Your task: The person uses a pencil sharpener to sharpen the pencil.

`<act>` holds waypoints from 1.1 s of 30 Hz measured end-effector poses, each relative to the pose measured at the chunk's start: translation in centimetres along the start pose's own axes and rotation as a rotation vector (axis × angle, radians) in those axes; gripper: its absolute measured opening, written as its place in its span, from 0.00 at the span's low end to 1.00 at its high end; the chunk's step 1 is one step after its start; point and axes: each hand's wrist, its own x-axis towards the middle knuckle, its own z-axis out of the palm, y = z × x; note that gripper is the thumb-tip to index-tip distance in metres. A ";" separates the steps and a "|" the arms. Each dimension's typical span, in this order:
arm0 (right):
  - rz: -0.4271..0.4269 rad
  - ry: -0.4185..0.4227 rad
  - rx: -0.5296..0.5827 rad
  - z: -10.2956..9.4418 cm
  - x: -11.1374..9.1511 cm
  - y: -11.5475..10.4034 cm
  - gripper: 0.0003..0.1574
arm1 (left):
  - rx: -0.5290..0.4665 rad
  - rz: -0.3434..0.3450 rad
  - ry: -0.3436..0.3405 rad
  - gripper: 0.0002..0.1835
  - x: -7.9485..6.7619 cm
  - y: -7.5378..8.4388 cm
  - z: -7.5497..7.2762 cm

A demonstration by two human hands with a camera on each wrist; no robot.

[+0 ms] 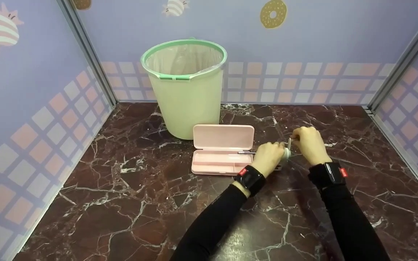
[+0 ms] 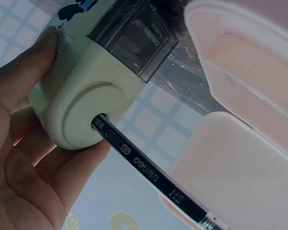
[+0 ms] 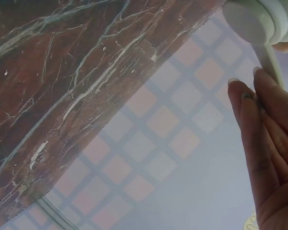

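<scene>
My left hand (image 1: 270,156) grips a cream-white crank pencil sharpener (image 2: 79,81), thumb on one side and fingers curled round the other. The sharpener has a dark see-through shavings drawer (image 2: 134,38). A black pencil (image 2: 153,172) marked HB sits in its round hole, its outer end reaching over the pink pencil case (image 1: 209,173). On the far side, my right hand (image 1: 311,144) pinches the end of the crank handle (image 3: 269,62); the knob is hidden by the fingers. The pencil case lies with its lid (image 1: 223,137) raised, just left of my left hand.
Behind the pencil case stands a pale green bin (image 1: 191,105) with a green rim and a clear liner. Patterned panels (image 1: 314,43) wall in the dark red marbled table (image 1: 122,203) at the back and both sides.
</scene>
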 end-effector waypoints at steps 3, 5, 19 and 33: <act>0.006 -0.016 0.001 0.1 0.2 0.1 0.04 | -0.009 0.008 -0.013 0.13 0.1 0.0 0.0; 0.007 -0.028 -0.001 0.2 0.4 0.2 0.04 | -0.016 0.010 -0.017 0.13 0.1 0.0 0.1; -0.002 -0.174 -0.002 2.7 1.2 2.1 0.03 | -0.036 0.018 0.012 0.15 -0.2 -0.1 0.0; -0.054 -0.305 0.047 3.8 1.4 2.9 0.09 | -0.055 0.022 -0.006 0.16 -0.2 -0.6 0.2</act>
